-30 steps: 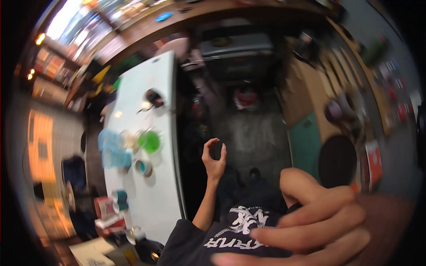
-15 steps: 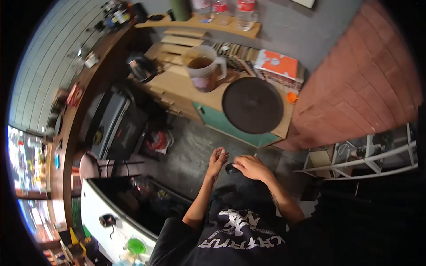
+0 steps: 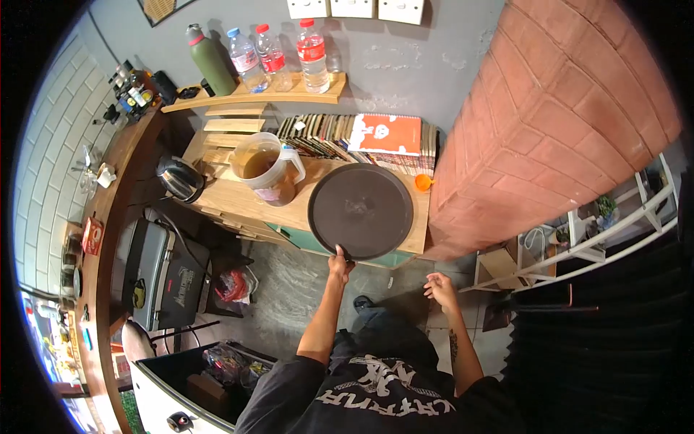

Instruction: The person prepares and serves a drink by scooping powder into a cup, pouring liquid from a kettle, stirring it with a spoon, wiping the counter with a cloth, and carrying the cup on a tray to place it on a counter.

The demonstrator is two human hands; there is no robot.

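A dark brown round serving tray lies on the wooden cabinet top, its near edge over the front. My left hand grips that near rim, thumb on top and the other fingers partly hidden below. Off to the right, apart from the tray, my right hand hangs in the air with loosely bent fingers and nothing in it. Left of the tray stands a clear plastic pitcher with brown liquid. An orange scoop sits by the tray's right side.
Behind the tray runs a row of books with an orange-covered notebook on top. Bottles stand on a wall shelf. A brick pillar rises at right, beside a white rack. An open chest is at lower left.
My left hand has reached forward and taken hold of the tray's near rim. My right hand has moved away to the right. The view has shifted, and the tray has not clearly moved.
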